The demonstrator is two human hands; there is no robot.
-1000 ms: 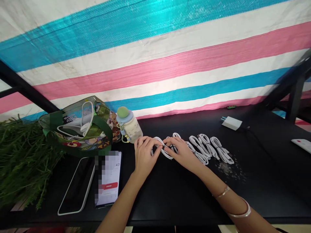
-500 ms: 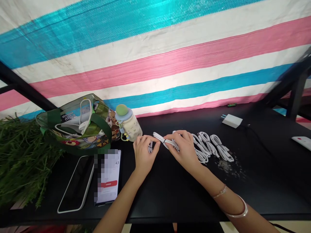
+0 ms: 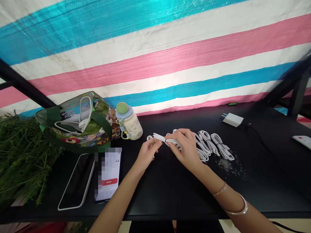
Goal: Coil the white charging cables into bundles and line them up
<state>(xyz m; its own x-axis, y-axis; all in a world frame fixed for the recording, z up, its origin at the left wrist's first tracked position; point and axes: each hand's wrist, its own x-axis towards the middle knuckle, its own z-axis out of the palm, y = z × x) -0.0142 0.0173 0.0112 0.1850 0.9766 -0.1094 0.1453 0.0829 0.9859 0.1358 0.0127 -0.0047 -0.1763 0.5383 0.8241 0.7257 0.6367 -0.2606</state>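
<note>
Both hands — left hand (image 3: 147, 152), right hand (image 3: 186, 147) — have fingers clamped on one white coiled cable (image 3: 162, 138).

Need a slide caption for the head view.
Left hand and right hand grip a coiled white cable over a black table, beside bundled cables.

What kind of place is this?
Likely a makeshift stall or work tent: a pink, blue and white striped tarpaulin backs a black table with a row of coiled white cables and a white charger plug.
</note>
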